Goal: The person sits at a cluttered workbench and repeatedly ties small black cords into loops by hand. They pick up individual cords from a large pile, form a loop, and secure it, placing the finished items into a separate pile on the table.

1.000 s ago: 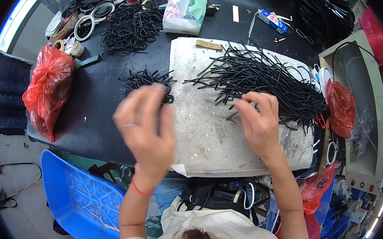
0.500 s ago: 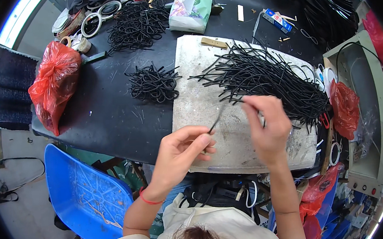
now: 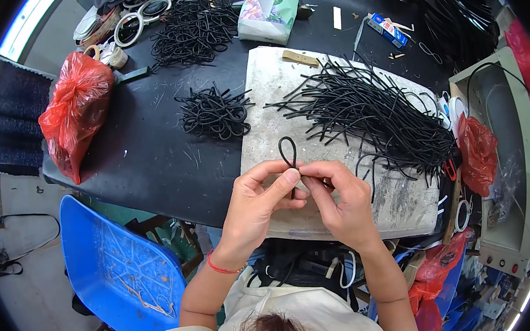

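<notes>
Pinched between the fingers of my left hand (image 3: 258, 200) is a thin black cord (image 3: 282, 147), bent into a small upright loop above the fingertips. My right hand (image 3: 342, 200) meets it there, thumb and forefinger closed on the cord at the base of the loop. The cord's ends are mostly hidden by my fingers. Both hands are over a worn whitish board (image 3: 399, 208). Beyond them on the board lies a large bundle of straight black cords (image 3: 366, 104). A smaller heap of looped black cords (image 3: 214, 112) sits left of the board.
On the black table (image 3: 150, 125) stand a red plastic bag (image 3: 77, 109), a larger heap of looped cords (image 3: 192, 31) and a flowered tissue pack (image 3: 269, 9). A wooden strip (image 3: 300, 58) lies at the board's far edge. A blue bin (image 3: 120, 264) is at lower left.
My right hand has come left and down to meet the left hand. The cord, stretched between the hands before, is now bent into a loop.
</notes>
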`<state>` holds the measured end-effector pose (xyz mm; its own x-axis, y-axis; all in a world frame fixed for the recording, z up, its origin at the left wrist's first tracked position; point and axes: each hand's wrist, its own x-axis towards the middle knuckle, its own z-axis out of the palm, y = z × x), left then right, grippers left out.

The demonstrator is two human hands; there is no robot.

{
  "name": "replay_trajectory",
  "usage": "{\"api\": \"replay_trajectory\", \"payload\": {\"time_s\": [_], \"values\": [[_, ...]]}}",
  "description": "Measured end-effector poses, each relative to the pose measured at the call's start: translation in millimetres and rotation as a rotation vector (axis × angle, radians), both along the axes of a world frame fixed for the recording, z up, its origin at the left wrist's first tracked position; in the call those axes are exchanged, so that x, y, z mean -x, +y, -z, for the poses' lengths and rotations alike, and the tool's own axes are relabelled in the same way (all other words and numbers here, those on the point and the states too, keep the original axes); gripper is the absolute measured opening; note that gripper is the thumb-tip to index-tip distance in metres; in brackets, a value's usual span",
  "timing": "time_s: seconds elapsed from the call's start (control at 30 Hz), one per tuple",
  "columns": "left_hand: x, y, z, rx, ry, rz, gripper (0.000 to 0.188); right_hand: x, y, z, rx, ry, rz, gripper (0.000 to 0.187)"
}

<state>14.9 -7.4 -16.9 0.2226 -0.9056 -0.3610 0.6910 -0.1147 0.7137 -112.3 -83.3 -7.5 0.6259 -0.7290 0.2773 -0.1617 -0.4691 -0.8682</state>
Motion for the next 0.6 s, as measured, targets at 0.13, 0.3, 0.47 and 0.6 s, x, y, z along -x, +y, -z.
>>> {"api": "replay_trajectory", "payload": {"time_s": [0.13,0.3,0.47,0.6], "values": [[-3,-2,-6,0.057,0.08,-0.174,0.014,10,-6,-2,0.146,0.105,0.015,0.021],[-12,0,-5,-0.027,0.151,0.012,0.014,17,-13,-8,0.308,0.145,0.061,0.021],[-7,1,-2,-0.035,0.099,0.137,0.013,8,-11,-8,0.473,0.069,-0.011,0.023],[-2,2,-3,-0.033,0.103,0.109,0.015,6,-7,-4,0.429,0.038,0.043,0.022]]}}
